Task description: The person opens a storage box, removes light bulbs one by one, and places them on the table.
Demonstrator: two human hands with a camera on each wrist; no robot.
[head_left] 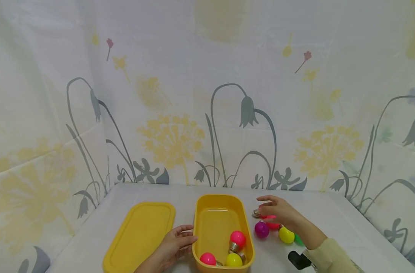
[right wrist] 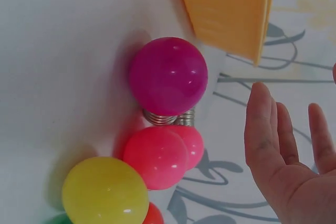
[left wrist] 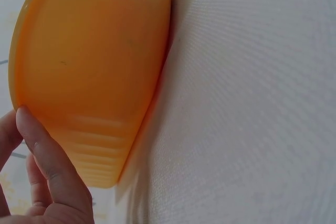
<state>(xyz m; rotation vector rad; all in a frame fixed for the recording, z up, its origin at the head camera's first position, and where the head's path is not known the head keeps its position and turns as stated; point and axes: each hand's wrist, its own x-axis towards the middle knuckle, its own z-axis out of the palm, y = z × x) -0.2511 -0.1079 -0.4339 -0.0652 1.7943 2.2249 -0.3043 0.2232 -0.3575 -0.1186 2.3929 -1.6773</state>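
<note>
A yellow plastic box [head_left: 221, 223] stands in the middle, with two pink light bulbs and a yellow bulb [head_left: 233, 260] at its near end. My left hand [head_left: 176, 242] is at its left side, fingertips touching the rim, as the left wrist view also shows. Over the loose bulbs to the right of the box, my right hand [head_left: 279, 212] hovers with spread fingers and holds nothing. Below it lie a purple bulb [right wrist: 168, 76], several red and pink bulbs [right wrist: 156, 157], a yellow bulb [right wrist: 105, 191] and a partly hidden green one [head_left: 298, 239].
A flat yellow lid [head_left: 140, 237] lies left of the box on the white tabletop [head_left: 180, 193]. Near the right forearm is a small black object [head_left: 299, 260]. A flower-patterned sheet [head_left: 224, 151] hangs behind the table and along its sides.
</note>
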